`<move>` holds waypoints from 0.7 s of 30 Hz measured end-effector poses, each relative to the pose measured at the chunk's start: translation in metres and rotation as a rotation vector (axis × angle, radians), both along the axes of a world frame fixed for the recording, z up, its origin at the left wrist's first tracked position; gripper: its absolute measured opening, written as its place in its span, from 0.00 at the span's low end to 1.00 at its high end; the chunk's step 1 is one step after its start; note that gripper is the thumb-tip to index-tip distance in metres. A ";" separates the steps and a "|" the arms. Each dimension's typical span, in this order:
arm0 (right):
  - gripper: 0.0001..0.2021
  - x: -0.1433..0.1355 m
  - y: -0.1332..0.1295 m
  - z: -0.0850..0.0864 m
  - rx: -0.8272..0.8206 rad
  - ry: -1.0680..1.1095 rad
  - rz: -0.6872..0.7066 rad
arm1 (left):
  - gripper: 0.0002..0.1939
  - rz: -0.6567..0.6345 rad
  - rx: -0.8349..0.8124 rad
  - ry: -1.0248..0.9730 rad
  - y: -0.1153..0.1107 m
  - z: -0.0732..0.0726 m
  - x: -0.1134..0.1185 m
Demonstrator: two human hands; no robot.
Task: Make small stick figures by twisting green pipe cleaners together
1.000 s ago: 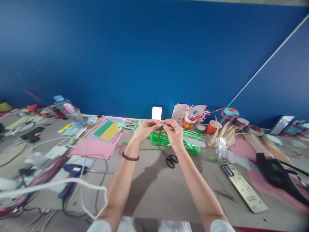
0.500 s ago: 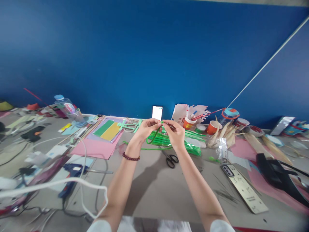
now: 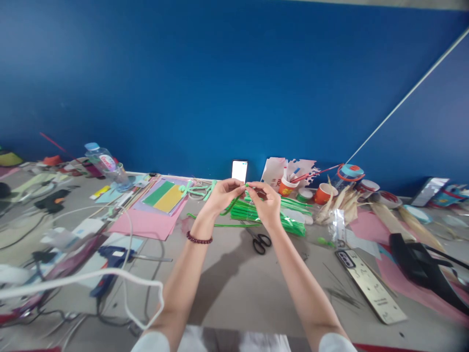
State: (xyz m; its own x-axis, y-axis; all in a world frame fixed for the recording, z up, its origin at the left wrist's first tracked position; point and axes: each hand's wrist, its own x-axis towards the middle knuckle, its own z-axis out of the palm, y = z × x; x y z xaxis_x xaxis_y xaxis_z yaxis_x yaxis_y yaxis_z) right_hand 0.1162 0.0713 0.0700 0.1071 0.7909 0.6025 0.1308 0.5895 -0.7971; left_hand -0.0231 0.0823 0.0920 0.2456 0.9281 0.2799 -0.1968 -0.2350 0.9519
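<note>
Both hands meet above the middle of the table, pinching a green pipe cleaner (image 3: 227, 209). My left hand (image 3: 223, 196), with a beaded bracelet on its wrist, grips it between thumb and fingers, and a length of it hangs below the palm. My right hand (image 3: 266, 199) pinches its small green end right beside the left fingertips. Beneath them lies a clear packet of green pipe cleaners (image 3: 293, 226), and one loose green stem (image 3: 236, 225) rests to its left. Black-handled scissors (image 3: 261, 243) lie just in front of the packet.
A lit phone (image 3: 239, 171) stands against the blue wall. Left are coloured sheets (image 3: 146, 222), a bottle (image 3: 106, 164), a blue glue gun (image 3: 108, 266) and a white cable (image 3: 110, 271). Paper cups (image 3: 324, 194), a patterned phone (image 3: 372, 288) and a black device (image 3: 421, 269) are on the right.
The hanging green loop under my left hand has drawn in and shows less below the palm. Both hands stay in nearly the same place.
</note>
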 end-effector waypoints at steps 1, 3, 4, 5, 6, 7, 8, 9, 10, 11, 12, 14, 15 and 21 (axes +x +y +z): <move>0.09 0.000 0.001 0.000 -0.041 0.020 0.026 | 0.14 -0.002 0.001 0.011 -0.001 0.001 0.000; 0.11 0.002 0.002 0.001 -0.098 0.052 0.097 | 0.15 -0.014 0.015 0.037 -0.002 0.002 0.000; 0.10 0.002 0.003 0.001 -0.108 0.063 0.135 | 0.15 -0.024 0.027 0.048 -0.003 0.003 -0.001; 0.10 0.003 0.004 0.001 -0.110 0.070 0.173 | 0.15 -0.033 0.041 0.057 -0.004 0.003 -0.001; 0.09 0.004 0.005 0.000 -0.109 0.077 0.207 | 0.15 -0.043 0.054 0.068 -0.004 0.003 -0.001; 0.08 0.005 0.006 0.000 -0.107 0.084 0.232 | 0.15 -0.049 0.068 0.083 -0.005 0.003 -0.002; 0.08 0.006 0.007 -0.001 -0.106 0.090 0.246 | 0.14 -0.053 0.080 0.104 -0.006 0.003 -0.002; 0.08 0.008 0.009 -0.002 -0.106 0.091 0.248 | 0.14 -0.052 0.093 0.131 -0.008 0.004 -0.001; 0.09 0.009 0.010 -0.003 -0.105 0.088 0.237 | 0.15 -0.047 0.106 0.167 -0.010 0.005 -0.001; 0.09 0.011 0.012 -0.004 -0.101 0.083 0.217 | 0.15 -0.039 0.121 0.210 -0.012 0.006 0.000; 0.09 0.013 0.014 -0.004 -0.097 0.078 0.193 | 0.15 -0.031 0.140 0.259 -0.015 0.007 0.001; 0.09 0.017 0.014 -0.001 -0.087 0.055 0.154 | 0.15 -0.006 0.187 0.372 -0.023 0.011 0.005; 0.08 0.019 0.013 0.003 -0.078 0.028 0.142 | 0.14 0.011 0.217 0.429 -0.026 0.012 0.008; 0.06 0.037 -0.052 0.039 0.140 -0.229 -0.109 | 0.15 0.162 0.348 0.720 -0.049 -0.003 0.020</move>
State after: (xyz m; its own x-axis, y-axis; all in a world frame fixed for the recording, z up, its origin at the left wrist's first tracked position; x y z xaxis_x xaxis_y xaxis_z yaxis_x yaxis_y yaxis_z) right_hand 0.1534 0.0198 0.1093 0.0361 0.6893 0.7236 0.3666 0.6644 -0.6513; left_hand -0.0030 0.0332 0.0895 0.3452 0.8565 0.3838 0.4971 -0.5137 0.6993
